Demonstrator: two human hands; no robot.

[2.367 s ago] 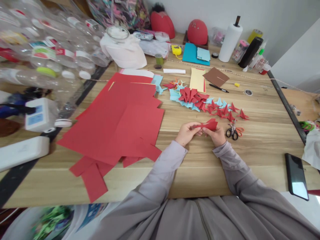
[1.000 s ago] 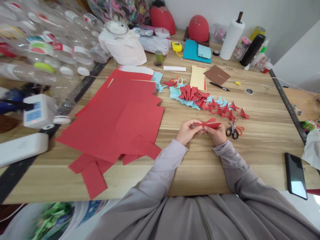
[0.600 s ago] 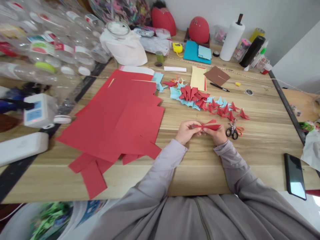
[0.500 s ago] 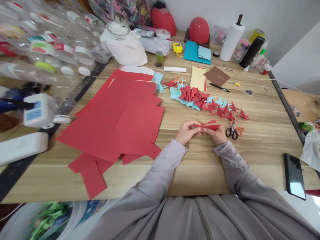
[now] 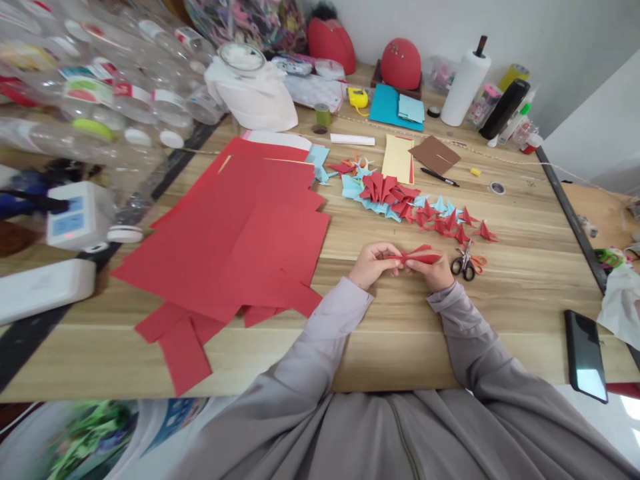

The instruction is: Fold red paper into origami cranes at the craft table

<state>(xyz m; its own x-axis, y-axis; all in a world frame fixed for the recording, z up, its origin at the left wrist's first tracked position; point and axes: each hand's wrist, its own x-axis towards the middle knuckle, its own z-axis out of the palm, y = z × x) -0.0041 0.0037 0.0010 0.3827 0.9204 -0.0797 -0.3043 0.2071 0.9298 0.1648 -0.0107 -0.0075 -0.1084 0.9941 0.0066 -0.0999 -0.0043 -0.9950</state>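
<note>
Between my two hands is a narrow piece of folded red paper (image 5: pixel 419 253), raised a little above the wooden table. My left hand (image 5: pixel 373 264) pinches its left end, thumb on top. My right hand (image 5: pixel 434 271) grips the other side between thumb and fingers, and part of the fold sticks up past it. Just beyond lie many folded red paper cranes (image 5: pixel 381 189) with light blue paper cranes (image 5: pixel 440 204) among them. Black-handled scissors (image 5: pixel 465 263) and an orange-handled pair (image 5: pixel 479 263) rest beside my right hand.
Large red paper sheets (image 5: pixel 220 240) cover the table's left part. Plastic bottles (image 5: pixel 125 93) crowd the far left. A black pen (image 5: pixel 439 177), brown paper (image 5: pixel 434 155) and a yellow tape measure (image 5: pixel 357 98) lie at the back. A phone (image 5: pixel 585 353) sits at the right edge.
The folded red paper has tilted and looks narrower between my fingers. Both hands keep hold of it in nearly the same place. The view has shifted slightly.
</note>
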